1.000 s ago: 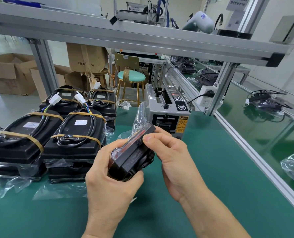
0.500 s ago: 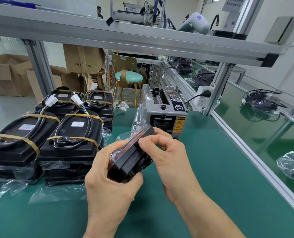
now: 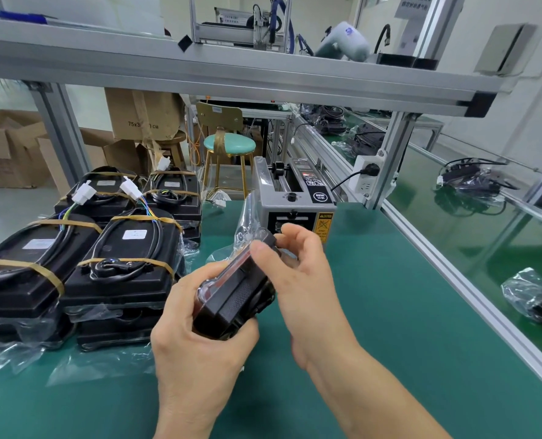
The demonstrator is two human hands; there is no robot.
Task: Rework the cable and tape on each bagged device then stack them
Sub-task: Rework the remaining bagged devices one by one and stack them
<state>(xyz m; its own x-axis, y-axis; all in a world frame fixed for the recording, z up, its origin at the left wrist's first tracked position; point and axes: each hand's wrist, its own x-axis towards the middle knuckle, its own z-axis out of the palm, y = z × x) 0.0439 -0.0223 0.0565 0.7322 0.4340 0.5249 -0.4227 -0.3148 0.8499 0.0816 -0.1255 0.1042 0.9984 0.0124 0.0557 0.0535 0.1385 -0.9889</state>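
Left hand grips the bagged device above the table, centre. Right hand, at 1 o'clock, pinches its top edge; keep the bag taut. Finished stack at 10 o'clock; tape dispenser at 12.

Single view — head-worn wide-angle camera, facing forward and down across the green bench; hands close in the lower centre, aluminium frame overhead — no second view.

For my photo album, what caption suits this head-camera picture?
Both hands, left hand and right hand, hold a bagged device above the green table, beside taped stacks.
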